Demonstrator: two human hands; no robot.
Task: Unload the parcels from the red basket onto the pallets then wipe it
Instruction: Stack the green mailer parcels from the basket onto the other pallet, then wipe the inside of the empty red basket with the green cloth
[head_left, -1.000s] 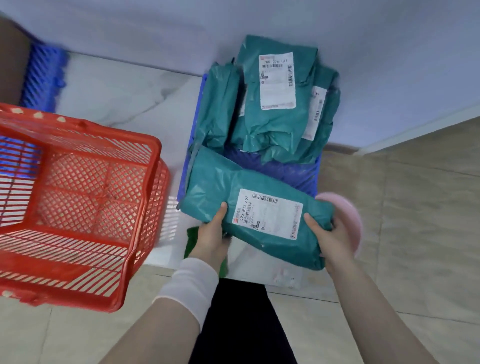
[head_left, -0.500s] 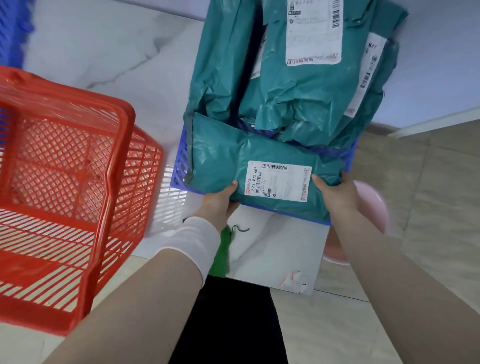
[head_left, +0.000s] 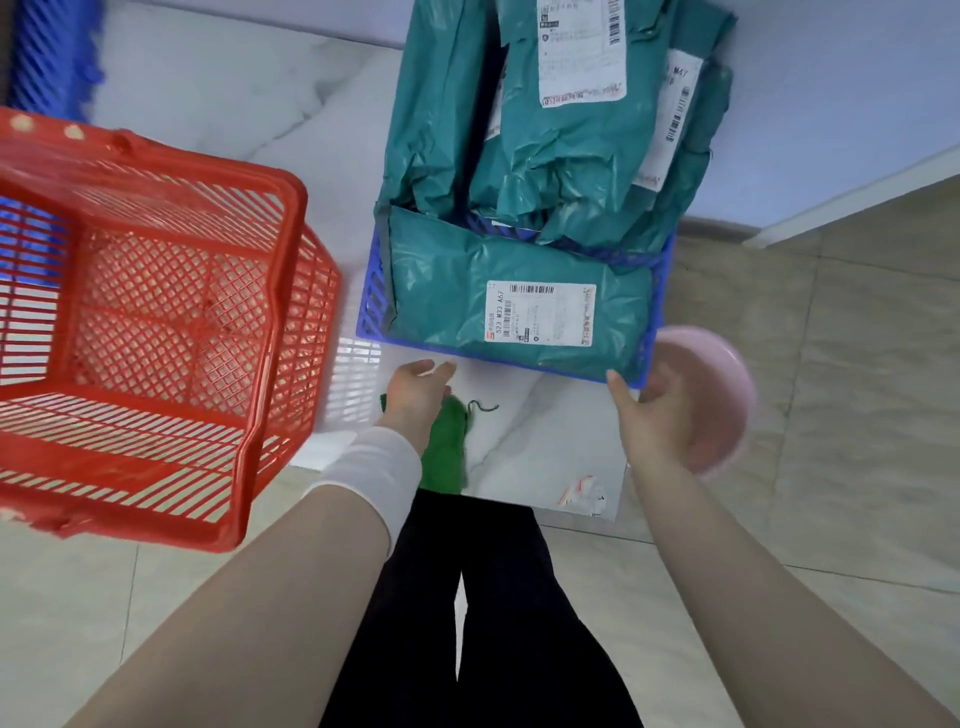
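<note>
Unloading seems done | our left hand (head_left: 415, 395), right hand (head_left: 649, 410) empty, parcel (head_left: 467, 291) just beyond | next: grab cloth (head_left: 447, 452) beneath left hand, wipe red basket (head_left: 291, 291)

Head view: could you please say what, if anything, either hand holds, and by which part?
Nothing is held; left hand and right hand are open near the parcel.
</note>
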